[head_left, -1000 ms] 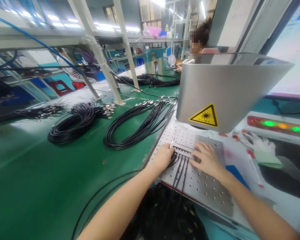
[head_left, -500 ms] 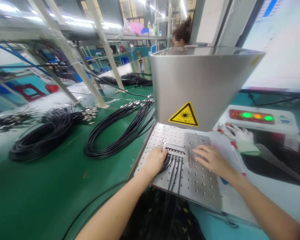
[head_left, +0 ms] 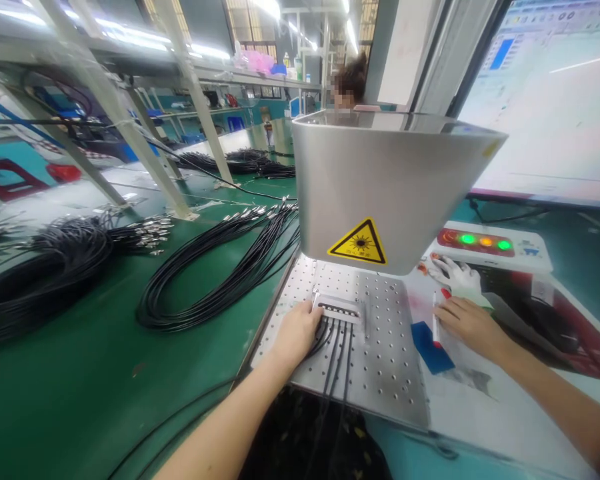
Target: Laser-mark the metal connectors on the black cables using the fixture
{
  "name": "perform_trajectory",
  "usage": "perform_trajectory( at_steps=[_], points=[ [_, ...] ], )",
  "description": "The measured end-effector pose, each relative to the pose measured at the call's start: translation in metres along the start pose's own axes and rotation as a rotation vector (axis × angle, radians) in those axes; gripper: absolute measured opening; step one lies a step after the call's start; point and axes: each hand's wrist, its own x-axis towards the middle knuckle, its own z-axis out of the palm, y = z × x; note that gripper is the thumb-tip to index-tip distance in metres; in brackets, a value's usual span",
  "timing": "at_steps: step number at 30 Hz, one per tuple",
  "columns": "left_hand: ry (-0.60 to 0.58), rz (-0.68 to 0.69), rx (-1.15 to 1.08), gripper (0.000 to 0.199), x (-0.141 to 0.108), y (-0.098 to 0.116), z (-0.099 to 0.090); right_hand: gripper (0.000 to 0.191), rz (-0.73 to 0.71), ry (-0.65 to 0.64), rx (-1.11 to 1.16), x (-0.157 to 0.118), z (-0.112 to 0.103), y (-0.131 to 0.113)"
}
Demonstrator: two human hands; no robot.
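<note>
On the perforated metal plate [head_left: 380, 373] lies a small metal fixture [head_left: 357, 316] with a row of connector ends in it. Several black cables [head_left: 341, 353] run from it toward me, over the plate's front edge. My left hand [head_left: 300, 331] is closed on the fixture's left end, thumb on the near side. Off the plate to the right, my right hand [head_left: 473, 325] has its fingertips on a white marker pen [head_left: 435, 317] with red ends, above the white surface. A blue piece [head_left: 433, 348] lies just below the pen.
A grey machine head [head_left: 385, 187] with a yellow laser warning sign hangs over the plate. Coiled black cables [head_left: 180, 310] lie on the green table at left. A white glove [head_left: 457, 277], a panel with lit buttons [head_left: 485, 243] and a monitor [head_left: 555, 113] are at right. Another person [head_left: 350, 83] is behind.
My right hand has moved right, from beside the fixture to the marker pen, and the pen has shifted and turned. My left hand stays on the fixture. The view has swung slightly.
</note>
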Motion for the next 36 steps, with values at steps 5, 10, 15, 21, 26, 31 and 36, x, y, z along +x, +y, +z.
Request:
perform_trajectory(
  at_steps=[5,10,15,21,26,31,36],
  points=[
    [0.014,0.01,0.02,0.022,-0.003,0.001,0.0,0.011,0.18,0.094,0.456,0.047,0.015,-0.081],
    [0.017,0.016,0.028,0.019,-0.004,-0.001,0.002,0.014,0.184,-0.179,0.765,0.092,0.047,-0.136],
    [0.021,-0.004,-0.003,0.02,-0.004,-0.002,0.005,0.018,0.236,-0.283,0.857,0.106,0.073,-0.147],
    [0.03,0.028,-0.001,0.019,-0.002,-0.003,0.006,0.021,0.316,-0.359,0.878,0.105,0.089,-0.15],
    [0.054,0.03,0.017,0.018,-0.003,-0.003,0.005,0.02,0.32,-0.374,0.816,0.108,0.095,-0.152],
    [0.057,0.025,-0.005,0.019,-0.004,-0.004,0.003,0.024,0.322,-0.396,0.78,0.102,0.084,-0.141],
    [0.023,0.02,-0.01,0.02,-0.004,-0.004,0.0,0.026,0.306,-0.392,0.76,0.09,0.067,-0.121]
  ],
)
